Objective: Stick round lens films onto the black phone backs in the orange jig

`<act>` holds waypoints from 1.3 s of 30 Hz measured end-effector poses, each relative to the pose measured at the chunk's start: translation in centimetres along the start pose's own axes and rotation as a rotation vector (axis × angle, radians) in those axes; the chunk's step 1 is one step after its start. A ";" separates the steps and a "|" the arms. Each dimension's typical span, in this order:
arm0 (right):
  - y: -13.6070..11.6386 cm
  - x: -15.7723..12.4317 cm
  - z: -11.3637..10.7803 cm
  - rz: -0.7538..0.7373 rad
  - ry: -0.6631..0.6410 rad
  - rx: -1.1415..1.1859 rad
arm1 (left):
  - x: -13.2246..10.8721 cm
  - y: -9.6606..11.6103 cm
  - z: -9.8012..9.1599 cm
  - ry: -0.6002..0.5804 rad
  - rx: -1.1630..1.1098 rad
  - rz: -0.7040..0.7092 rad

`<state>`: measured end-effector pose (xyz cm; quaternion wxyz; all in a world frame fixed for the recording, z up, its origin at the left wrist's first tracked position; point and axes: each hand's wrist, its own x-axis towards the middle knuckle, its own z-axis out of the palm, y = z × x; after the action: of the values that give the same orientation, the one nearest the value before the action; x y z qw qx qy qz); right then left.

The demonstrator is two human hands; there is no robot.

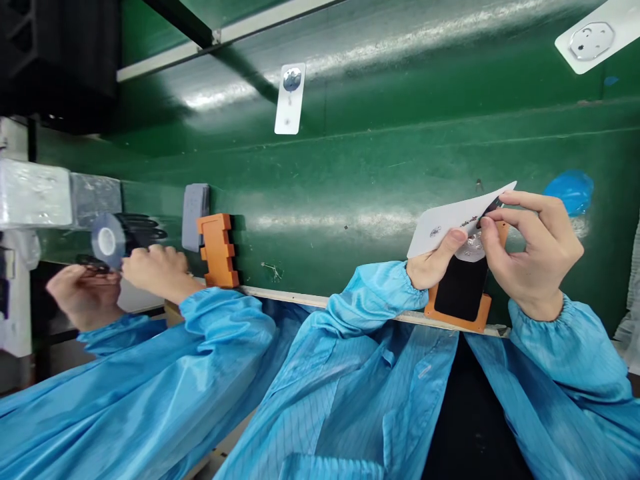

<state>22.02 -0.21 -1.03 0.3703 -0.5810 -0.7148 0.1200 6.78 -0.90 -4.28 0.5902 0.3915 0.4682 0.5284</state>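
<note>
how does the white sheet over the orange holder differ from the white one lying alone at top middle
Pose: the held sheet is raised and tilted in the left hand, while the lying sheet rests on the green bench.
Apparent size: the held sheet looks larger in this view, the lying sheet smaller.
Both are white, with rounded corners and dark marks.
</note>
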 end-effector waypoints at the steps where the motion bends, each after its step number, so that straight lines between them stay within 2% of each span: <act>1: 0.0 0.0 0.0 0.000 0.000 -0.005 | 0.0 0.0 0.0 0.007 -0.017 -0.009; 4: -0.1 0.0 -0.1 0.010 -0.002 -0.022 | -0.1 -0.2 0.0 0.012 -0.058 -0.020; 9: -0.1 -0.1 -0.1 0.042 -0.010 0.029 | 0.0 -0.3 0.1 -0.015 -0.004 0.014; 15: 0.0 -0.1 0.0 0.015 -0.004 -0.027 | -0.3 0.0 -0.1 -0.060 -0.013 -0.056; 20: 0.1 0.1 0.1 0.025 -0.016 -0.031 | -0.7 -0.5 -0.3 -0.117 0.057 0.032; 23: 0.2 0.2 0.4 0.030 0.015 -0.004 | -0.8 -1.0 -0.3 -0.140 0.088 0.067; 27: 0.5 0.3 0.9 -0.025 0.139 0.016 | -0.6 -2.0 -0.3 -0.240 0.086 0.135; 30: 0.8 0.3 1.1 -0.059 0.167 0.014 | -0.4 -2.7 -0.4 -0.288 0.111 0.159; 36: 0.7 0.3 1.3 -0.072 0.152 0.002 | -0.4 -3.1 -0.5 -0.267 0.168 0.227; 39: 1.0 0.6 1.6 -0.080 0.147 -0.017 | -0.1 -3.3 -0.3 -0.193 0.146 0.149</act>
<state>21.64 1.07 -2.51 0.4214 -0.5624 -0.7092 0.0560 7.37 -1.43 -7.46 0.5616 0.5161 0.4162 0.4950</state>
